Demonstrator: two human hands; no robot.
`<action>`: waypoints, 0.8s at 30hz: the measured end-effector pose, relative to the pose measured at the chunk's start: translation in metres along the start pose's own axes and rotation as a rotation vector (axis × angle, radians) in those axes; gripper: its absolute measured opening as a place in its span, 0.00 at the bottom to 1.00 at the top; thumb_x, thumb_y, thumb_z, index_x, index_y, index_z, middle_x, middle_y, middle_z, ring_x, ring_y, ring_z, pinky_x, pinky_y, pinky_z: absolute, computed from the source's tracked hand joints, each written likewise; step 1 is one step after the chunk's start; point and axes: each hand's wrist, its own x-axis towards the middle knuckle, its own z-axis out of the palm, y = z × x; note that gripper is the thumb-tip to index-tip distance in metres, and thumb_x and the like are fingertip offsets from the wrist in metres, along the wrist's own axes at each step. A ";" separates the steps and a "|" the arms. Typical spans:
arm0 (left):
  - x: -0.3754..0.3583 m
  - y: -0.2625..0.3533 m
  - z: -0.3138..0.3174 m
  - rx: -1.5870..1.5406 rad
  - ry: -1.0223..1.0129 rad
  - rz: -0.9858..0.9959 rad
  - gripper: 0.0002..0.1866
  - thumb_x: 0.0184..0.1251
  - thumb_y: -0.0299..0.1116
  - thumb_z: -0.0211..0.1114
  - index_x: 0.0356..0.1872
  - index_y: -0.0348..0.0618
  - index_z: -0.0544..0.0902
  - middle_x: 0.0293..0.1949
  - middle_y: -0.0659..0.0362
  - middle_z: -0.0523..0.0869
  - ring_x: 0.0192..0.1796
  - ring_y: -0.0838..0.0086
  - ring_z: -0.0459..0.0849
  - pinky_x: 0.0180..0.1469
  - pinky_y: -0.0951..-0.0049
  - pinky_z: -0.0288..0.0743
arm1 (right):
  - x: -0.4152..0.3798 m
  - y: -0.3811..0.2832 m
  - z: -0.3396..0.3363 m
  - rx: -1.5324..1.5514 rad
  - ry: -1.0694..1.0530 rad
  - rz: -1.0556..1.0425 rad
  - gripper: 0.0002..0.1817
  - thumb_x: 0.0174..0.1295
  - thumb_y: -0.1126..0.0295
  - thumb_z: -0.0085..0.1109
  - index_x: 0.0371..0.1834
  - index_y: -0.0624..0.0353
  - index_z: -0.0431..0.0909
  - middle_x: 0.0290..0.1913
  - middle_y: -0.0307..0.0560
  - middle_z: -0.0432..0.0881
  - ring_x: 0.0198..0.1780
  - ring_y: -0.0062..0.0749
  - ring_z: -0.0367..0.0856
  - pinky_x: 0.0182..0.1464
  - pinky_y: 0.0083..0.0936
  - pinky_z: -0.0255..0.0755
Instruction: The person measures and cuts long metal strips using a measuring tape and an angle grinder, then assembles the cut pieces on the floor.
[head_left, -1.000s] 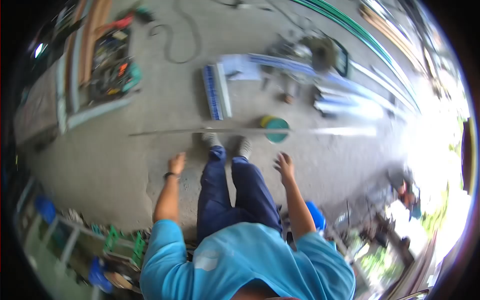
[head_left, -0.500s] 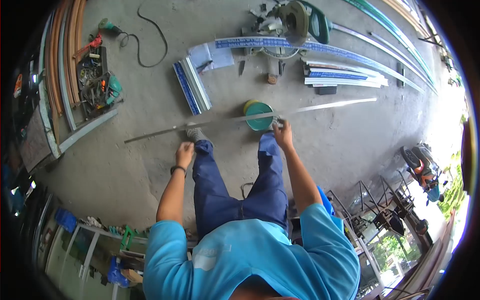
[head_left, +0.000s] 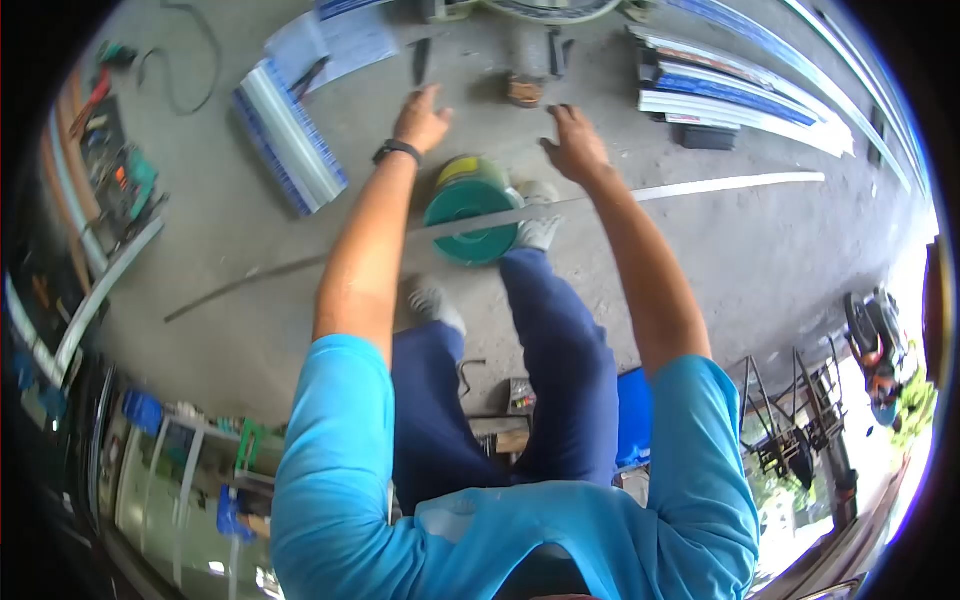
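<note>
My left hand (head_left: 423,121) reaches forward past the bucket, its fingers stretched out and a dark band on the wrist. My right hand (head_left: 578,146) is also extended, fingers apart, with nothing in it. Between my arms stands a teal bucket (head_left: 450,208) with a yellow patch on its side. A long thin metal strip (head_left: 690,190) runs across the bucket and past it on both sides. Ahead of my hands a small brown-ended block (head_left: 524,92) and a dark flat piece (head_left: 421,62) lie on the floor, apart from my fingers.
A bundle of white and blue profiles (head_left: 290,137) lies at front left beside papers (head_left: 345,45). More profiles (head_left: 740,90) are at front right. The saw base (head_left: 550,8) shows at the top edge. Tools (head_left: 130,180) lie far left; metal frames (head_left: 790,420) stand at right.
Both hands have moved forward from beside my knees to beyond the bucket, and their fingers have opened out. My view has shifted closer to the bucket, and my feet show in different places.
</note>
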 end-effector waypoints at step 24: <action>-0.029 0.037 -0.069 -0.529 0.057 0.268 0.10 0.59 0.27 0.65 0.43 0.40 0.84 0.41 0.52 0.85 0.37 0.63 0.85 0.42 0.61 0.84 | 0.003 0.004 -0.030 1.264 -0.331 -0.276 0.24 0.80 0.59 0.47 0.69 0.64 0.74 0.63 0.52 0.80 0.60 0.36 0.82 0.61 0.35 0.80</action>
